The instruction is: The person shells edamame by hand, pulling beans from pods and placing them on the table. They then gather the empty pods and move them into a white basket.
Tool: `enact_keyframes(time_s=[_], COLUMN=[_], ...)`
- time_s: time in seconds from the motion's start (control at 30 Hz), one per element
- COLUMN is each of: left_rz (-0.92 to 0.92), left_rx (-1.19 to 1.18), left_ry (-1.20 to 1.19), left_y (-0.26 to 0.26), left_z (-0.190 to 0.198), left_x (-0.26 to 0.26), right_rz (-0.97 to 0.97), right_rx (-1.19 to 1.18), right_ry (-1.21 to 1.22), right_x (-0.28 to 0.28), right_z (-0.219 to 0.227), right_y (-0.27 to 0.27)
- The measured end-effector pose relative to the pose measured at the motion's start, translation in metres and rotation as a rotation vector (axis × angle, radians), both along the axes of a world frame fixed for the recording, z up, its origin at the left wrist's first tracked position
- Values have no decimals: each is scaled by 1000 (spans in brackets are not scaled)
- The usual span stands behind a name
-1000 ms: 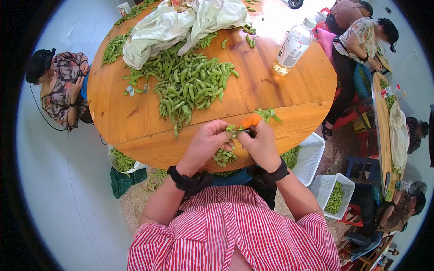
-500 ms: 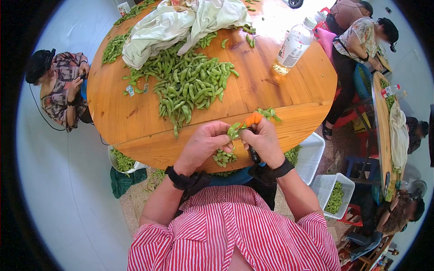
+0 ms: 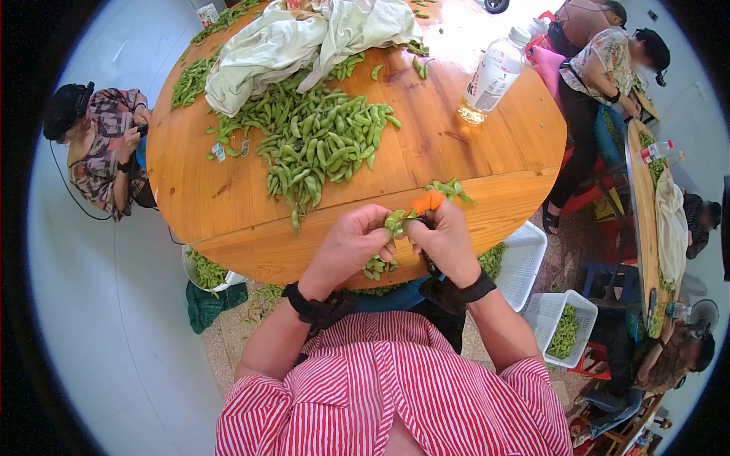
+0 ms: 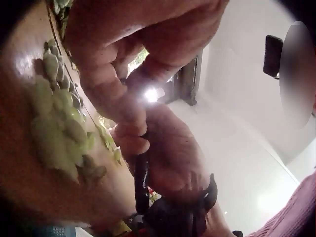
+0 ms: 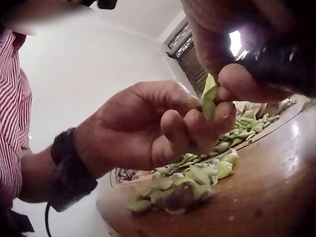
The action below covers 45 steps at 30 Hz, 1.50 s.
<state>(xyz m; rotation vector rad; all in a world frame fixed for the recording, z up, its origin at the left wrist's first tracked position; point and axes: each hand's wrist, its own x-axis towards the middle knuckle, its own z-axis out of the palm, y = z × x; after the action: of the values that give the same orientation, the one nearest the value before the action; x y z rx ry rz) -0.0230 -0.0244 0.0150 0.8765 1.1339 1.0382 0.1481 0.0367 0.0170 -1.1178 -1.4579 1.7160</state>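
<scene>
Near the table's front edge, my left hand [image 3: 356, 237] pinches a green soybean pod [image 5: 209, 98] between thumb and fingertips. Close beside it, my right hand [image 3: 445, 237] grips a tool by its slim black handle [image 4: 142, 182]; the tool's working end is hidden at the fingers. An orange covering [image 3: 428, 202] wraps a finger of the right hand. The two hands' fingertips meet at the pod. Below them lies a small pile of pods [image 3: 378, 267], partly covered by the left hand in the head view.
A large heap of soybean pods [image 3: 323, 144] lies ahead on the round wooden table [image 3: 228, 235], partly under a pale cloth [image 3: 266, 57]. A drink bottle [image 3: 493, 80] stands at the right. White baskets [image 3: 542, 327] stand below the table's right side. Other people sit around.
The black handle came into view below my right hand half a second ago and is now mostly hidden behind it. The hands stay together at the pod, with small finger movements.
</scene>
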Motion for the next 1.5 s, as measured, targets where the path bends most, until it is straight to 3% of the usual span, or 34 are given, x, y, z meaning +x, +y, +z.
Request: enact_keyframes(time_s=[0.03,0.1,0.23,0.33,0.4,0.63,0.83,0.93,1.1,1.3,1.5], left_rz=[0,23,45,44,76,48,62,60,89,129,170], left_rx=[1,25,-22,-16,-25,-19,48,47,-4,60,42], left_ry=[0,78,86,62,5,36,187,176,37,142,97], left_y=[0,0,-1,-2,-2,-1,-3,-3,-4,-5,-5], left_z=[-3,-9,-4,-3,-2,-4,-7,-8,-13,-11,-2], left_x=[1,3,5,6,10,9,10,10,6,10,15], right_rz=[0,-19,-55,-60,-52,-52,-47,-82,-12,-112,-86], right_rx=[1,430,380,201,336,268,439,461,539,424,498], right_ry=[0,-239,-242,-108,-236,-196,-331,-267,-367,-228,-341], right_x=[0,-1,-3,0,1,0,-2,-2,-3,-3,-3], right_z=[-3,-10,-9,-18,-17,-9,2,-1,13,-8,0], right_y=[-1,-4,-3,2,2,-6,-12,-11,-16,-10,-14])
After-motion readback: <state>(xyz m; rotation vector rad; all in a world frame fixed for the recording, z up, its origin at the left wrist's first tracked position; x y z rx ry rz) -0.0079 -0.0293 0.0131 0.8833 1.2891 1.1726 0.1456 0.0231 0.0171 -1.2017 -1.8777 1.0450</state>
